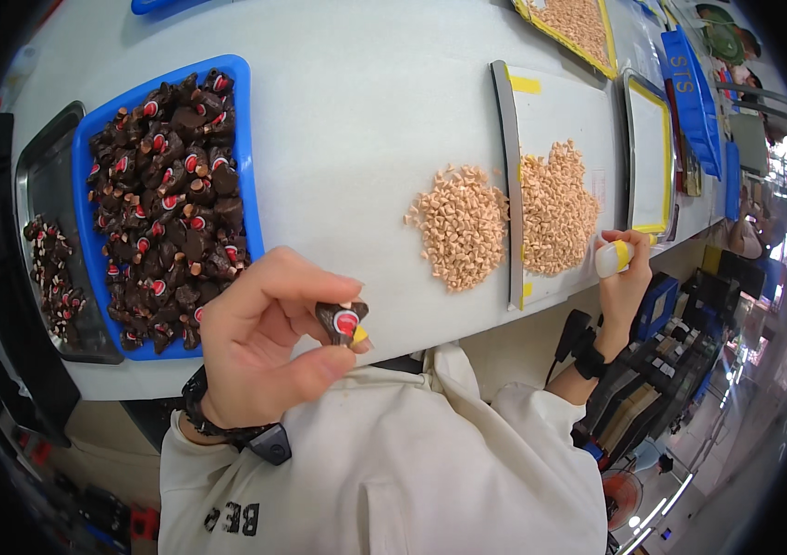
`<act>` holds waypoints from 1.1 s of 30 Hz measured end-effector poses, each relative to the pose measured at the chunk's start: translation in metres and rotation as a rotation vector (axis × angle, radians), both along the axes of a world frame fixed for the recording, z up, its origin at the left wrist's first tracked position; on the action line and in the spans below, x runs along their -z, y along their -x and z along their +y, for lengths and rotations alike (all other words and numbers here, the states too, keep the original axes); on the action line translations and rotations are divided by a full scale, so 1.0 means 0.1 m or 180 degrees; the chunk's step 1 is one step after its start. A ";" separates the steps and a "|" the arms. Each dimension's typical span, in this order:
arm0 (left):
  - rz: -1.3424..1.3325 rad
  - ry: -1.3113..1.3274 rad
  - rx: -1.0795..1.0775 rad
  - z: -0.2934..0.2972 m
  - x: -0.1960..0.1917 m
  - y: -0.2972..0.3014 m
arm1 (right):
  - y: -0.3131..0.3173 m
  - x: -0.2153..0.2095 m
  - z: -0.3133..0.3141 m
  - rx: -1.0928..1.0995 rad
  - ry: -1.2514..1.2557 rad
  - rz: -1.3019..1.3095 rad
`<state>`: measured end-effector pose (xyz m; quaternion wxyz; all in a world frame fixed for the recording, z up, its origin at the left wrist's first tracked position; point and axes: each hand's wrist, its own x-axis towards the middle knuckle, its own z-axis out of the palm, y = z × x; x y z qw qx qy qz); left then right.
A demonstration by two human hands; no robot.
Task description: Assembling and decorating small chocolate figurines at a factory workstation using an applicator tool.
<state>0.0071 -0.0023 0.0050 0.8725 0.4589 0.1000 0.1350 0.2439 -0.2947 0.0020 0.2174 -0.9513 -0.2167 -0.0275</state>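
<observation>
Pinched between the thumb and fingers of my left hand [264, 347] is a small dark brown figure [327, 319] with a round red-and-white spot on its front. A bit of yellow shows beside it at my fingertips. My right hand [623, 289] is wrapped round a small white bottle [607, 263] with a yellow band, held near the table's front edge. To the left of my left hand stands a blue tray [247, 176] heaped with similar dark pieces bearing red spots. Between my hands lies a pile of small tan pieces [460, 231].
A second tan heap [560, 208] rests on a white board with a grey raised edge [509, 185]. Far left, a metal tray [37, 171] holds more dark pieces. Yellow-edged trays [651, 222] and a blue bin [694, 102] stand at right; people are beyond.
</observation>
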 end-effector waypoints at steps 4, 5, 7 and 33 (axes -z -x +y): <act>0.0060 0.0006 -0.0006 0.00 -0.01 -0.02 | 0.01 0.25 -0.14 -0.0027 -0.0421 -0.0062; 0.0058 0.0025 -0.0002 0.00 -0.01 -0.02 | 0.01 0.27 -0.13 0.0010 -0.0424 -0.0154; 0.0095 0.0029 0.0031 0.02 -0.02 -0.02 | 0.03 0.26 -0.10 0.0123 -0.0337 -0.0225; 0.0196 0.0115 0.0370 0.06 -0.06 0.01 | 0.02 0.23 -0.05 0.0178 -0.0512 -0.0459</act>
